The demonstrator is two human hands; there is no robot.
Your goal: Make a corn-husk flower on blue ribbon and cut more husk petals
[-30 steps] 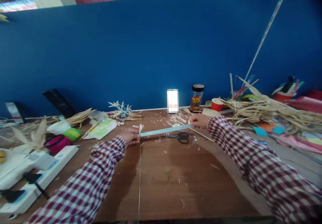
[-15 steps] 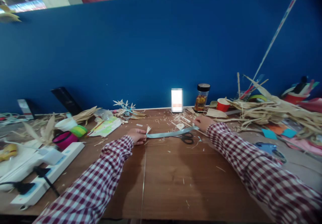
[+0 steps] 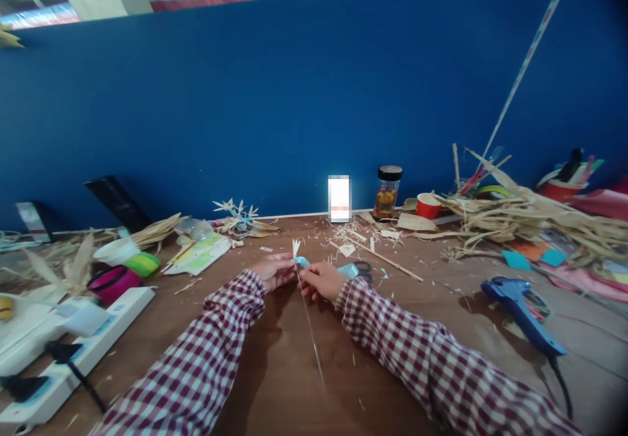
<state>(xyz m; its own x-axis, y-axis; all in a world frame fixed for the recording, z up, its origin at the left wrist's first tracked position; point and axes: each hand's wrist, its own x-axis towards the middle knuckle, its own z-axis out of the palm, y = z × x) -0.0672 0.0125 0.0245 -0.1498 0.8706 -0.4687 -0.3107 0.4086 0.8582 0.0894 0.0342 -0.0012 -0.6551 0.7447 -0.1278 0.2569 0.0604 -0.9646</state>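
Note:
In the head view my left hand pinches a thin wire stem just below its small pale flower-like tip. The stem slants down toward the table's front. Close beside it, my right hand has its fingers closed on a light blue tape strip, which meets the stem under the tip. More of the strip shows beyond the right wrist, over black-handled scissors that the arm partly hides. Where exactly the fingertips grip is too small to make out.
A blue glue gun lies at right, below a heap of dried husks. A lidded jar, a red paper cup and a lit phone stand at the back. At left lies a white power strip.
My right hand has come left and nearer, beside my left hand. The strip, stretched between both hands before, now runs short between them at the stem. The view has shifted slightly, uncovering the glue gun.

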